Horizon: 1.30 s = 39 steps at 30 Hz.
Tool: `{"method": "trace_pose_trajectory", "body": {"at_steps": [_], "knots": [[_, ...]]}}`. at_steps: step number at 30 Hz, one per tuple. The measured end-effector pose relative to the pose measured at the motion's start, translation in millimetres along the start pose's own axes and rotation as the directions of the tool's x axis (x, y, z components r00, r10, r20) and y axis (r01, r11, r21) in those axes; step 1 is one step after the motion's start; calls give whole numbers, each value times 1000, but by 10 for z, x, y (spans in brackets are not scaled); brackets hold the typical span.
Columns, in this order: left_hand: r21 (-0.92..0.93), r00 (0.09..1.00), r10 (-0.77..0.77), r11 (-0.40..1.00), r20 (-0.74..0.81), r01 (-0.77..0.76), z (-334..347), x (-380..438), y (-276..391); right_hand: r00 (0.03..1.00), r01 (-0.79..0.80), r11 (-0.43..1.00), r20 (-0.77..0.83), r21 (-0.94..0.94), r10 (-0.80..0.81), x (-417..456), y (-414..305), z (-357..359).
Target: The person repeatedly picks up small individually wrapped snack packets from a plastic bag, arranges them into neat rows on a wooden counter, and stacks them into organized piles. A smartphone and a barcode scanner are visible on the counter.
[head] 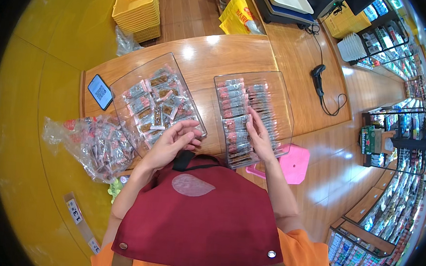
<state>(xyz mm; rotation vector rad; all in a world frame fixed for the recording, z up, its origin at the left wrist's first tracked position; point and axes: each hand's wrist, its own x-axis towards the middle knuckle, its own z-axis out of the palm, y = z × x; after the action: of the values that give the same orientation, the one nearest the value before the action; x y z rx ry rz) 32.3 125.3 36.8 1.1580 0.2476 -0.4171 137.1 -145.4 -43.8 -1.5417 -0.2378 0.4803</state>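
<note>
Two clear plastic trays lie on the wooden counter. In the left tray (194, 121), small snack packets (157, 116) with clear film and pink ends are jumbled. The right tray (287, 101) holds similar packets (233, 101) stacked in two neat columns. My left hand (177, 140) hovers by the near right corner of the left tray, fingers loosely curled, with nothing visible in it. Over the right tray, my right hand (259, 136) has thumb and index finger on the end of one packet (236, 123) atop the left column.
A clear bag of more packets (106, 148) rests left of the left tray, near a phone (100, 92). Farther right are a barcode scanner (318, 81) with its cable and a weighing scale (286, 6). A pink stool (295, 165) and stacked yellow baskets (136, 9) stand beyond the counter.
</note>
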Motion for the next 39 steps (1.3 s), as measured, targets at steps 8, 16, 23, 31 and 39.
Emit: {"method": "trace_pose_trajectory", "body": {"at_steps": [8, 16, 23, 31, 39], "knots": [[-45, 871, 171, 975, -460, -216, -669, -631, 274, 946, 65, 993, -311, -101, -94, 2, -233, 36], [565, 519, 470, 825, -714, 30, -1039, -958, -173, 823, 466, 802, 516, -374, -237, 371, -850, 1491], [338, 676, 303, 937, -672, -84, -1155, -772, -625, 500, 825, 383, 853, -416, -150, 713, -77, 2416], [354, 705, 315, 930, -635, -98, -1187, -815, -561, 580, 787, -247, 814, -565, -16, 891, 333, 2530], [388, 687, 349, 916, -638, -105, -1252, -820, -473, 605, 794, -11, 788, -608, 117, 885, 241, 2377]]}}
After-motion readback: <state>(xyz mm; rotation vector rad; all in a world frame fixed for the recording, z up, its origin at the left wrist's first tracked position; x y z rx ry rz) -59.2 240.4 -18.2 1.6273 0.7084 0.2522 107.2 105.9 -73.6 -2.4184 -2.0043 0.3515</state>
